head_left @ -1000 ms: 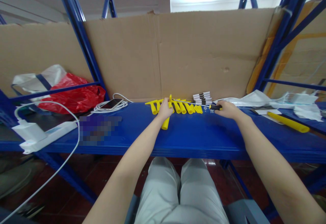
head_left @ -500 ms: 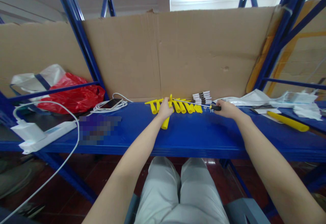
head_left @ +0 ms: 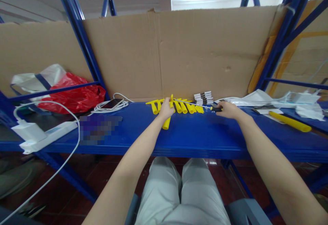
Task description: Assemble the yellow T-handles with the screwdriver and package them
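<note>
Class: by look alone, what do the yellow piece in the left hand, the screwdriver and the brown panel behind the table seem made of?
Yellow piece: probably plastic, smooth and evenly coloured.
Screwdriver: shaft likely metal, thin, straight and pale; dark handle perhaps plastic, too small to confirm.
Brown panel: apparently cardboard, matte, with a vertical crease.

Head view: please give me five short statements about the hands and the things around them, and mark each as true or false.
1. The left hand grips a yellow piece. True.
2. The right hand holds nothing. False: it holds a screwdriver by its handle.
3. The screwdriver points toward the left hand. True.
4. Nothing yellow lies to the right of the right hand. False: a long yellow object lies there.
5. The red plastic bag is to the left of the left hand. True.
</note>
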Available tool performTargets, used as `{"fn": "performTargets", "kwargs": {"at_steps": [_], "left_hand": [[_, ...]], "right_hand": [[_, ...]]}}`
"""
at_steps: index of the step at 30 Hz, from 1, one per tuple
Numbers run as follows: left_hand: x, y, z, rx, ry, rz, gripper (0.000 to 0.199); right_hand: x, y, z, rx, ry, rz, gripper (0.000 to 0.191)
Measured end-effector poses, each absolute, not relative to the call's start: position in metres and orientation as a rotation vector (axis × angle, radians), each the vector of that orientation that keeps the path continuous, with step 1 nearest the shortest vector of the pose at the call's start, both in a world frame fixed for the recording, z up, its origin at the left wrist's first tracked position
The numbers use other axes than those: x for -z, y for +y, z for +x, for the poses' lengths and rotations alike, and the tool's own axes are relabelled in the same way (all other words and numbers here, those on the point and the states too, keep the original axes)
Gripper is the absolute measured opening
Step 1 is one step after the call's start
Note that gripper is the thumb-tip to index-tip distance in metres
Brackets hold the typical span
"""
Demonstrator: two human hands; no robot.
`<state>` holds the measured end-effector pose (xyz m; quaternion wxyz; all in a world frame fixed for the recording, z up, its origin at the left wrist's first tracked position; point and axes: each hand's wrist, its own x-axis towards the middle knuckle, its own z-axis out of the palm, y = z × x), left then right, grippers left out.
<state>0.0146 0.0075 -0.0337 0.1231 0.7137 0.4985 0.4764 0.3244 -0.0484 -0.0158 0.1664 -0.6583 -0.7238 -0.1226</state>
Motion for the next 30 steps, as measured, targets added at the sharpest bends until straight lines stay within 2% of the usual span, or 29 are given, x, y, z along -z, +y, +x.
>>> {"fn": "performTargets", "kwargs": {"at_steps": [8, 27, 30], "left_hand": [[0.0343, 0.0072, 0.0153, -1.387, 1.444, 2.077, 0.037], [0.0338, 0.0065, 0.0155, -1.391, 1.453, 2.077, 0.037], [0.0338, 0.0063, 0.0157, -1.39, 1.454, 2.071, 0.037]], "right_hand": [[0.0174, -0.0495, 0.3245, 0.297, -2.005, -1.868, 0.016], [0.0136, -0.0529, 0.3202, 0.299, -2.046, -1.887, 0.008], [0.0156, -0.0518, 0.3215, 0.29, -2.025, -1.869, 0.011]]}}
